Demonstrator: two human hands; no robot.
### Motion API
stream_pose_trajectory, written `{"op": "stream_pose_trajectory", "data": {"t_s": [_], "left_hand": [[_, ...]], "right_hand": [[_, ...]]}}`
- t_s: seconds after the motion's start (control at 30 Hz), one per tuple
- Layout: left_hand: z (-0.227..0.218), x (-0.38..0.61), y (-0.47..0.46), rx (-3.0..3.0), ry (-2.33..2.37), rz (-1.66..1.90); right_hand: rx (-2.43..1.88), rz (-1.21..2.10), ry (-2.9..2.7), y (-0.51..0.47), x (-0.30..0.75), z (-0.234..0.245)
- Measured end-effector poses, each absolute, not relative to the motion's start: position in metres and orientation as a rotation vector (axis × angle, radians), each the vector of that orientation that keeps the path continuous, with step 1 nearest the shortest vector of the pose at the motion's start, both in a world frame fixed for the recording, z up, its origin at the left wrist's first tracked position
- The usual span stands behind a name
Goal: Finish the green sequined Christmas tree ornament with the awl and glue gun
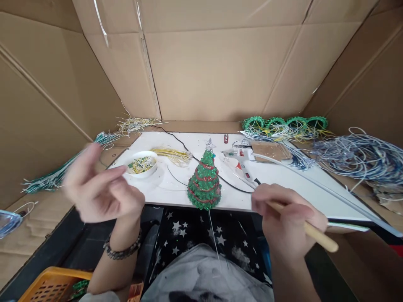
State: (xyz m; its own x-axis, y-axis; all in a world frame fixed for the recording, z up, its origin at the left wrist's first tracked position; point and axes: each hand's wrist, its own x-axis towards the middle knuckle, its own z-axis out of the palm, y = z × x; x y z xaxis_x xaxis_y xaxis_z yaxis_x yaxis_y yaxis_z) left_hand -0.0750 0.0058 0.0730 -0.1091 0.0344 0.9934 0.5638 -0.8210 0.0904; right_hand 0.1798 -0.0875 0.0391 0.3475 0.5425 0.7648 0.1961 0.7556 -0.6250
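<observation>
A small green beaded Christmas tree [204,181] with red garlands and a clear star on top stands at the near edge of a white board [283,176]. A thin wire hangs from its base toward my lap. My right hand [285,222] is closed round a wooden-handled tool [317,235], just right of the tree. My left hand [100,188] is raised left of the tree, blurred by motion, its fingers curled loosely; nothing shows in it. A white bowl [143,163] of small yellow and green pieces sits beyond that hand.
A white glue gun [241,159] with black cord lies behind the tree, beside a brown cardboard piece [270,150]. Green beaded rings [285,123] and wire bundles [359,155] lie right; more wire bundles [63,167] left. Cardboard walls surround the board. An orange basket [50,285] sits lower left.
</observation>
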Motion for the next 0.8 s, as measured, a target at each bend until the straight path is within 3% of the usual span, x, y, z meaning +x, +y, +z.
{"op": "stream_pose_trajectory", "data": {"t_s": [0.03, 0.2, 0.37, 0.8], "left_hand": [[0.071, -0.073, 0.008, -1.766, -0.529, -1.951], [0.061, -0.041, 0.014, -2.491, -0.985, -1.65], [0.043, -0.019, 0.012, -2.941, -1.033, -1.43], [0.046, -0.018, 0.01, -3.092, -1.039, -1.357]], "right_hand": [[-0.745, 0.272, -1.268, -0.083, 0.177, 0.042], [-0.721, 0.285, -1.445, -0.056, 0.166, 0.056], [-0.642, 0.316, -1.395, -0.04, 0.16, 0.052], [-0.575, 0.328, -1.435, -0.038, 0.16, 0.044]]}}
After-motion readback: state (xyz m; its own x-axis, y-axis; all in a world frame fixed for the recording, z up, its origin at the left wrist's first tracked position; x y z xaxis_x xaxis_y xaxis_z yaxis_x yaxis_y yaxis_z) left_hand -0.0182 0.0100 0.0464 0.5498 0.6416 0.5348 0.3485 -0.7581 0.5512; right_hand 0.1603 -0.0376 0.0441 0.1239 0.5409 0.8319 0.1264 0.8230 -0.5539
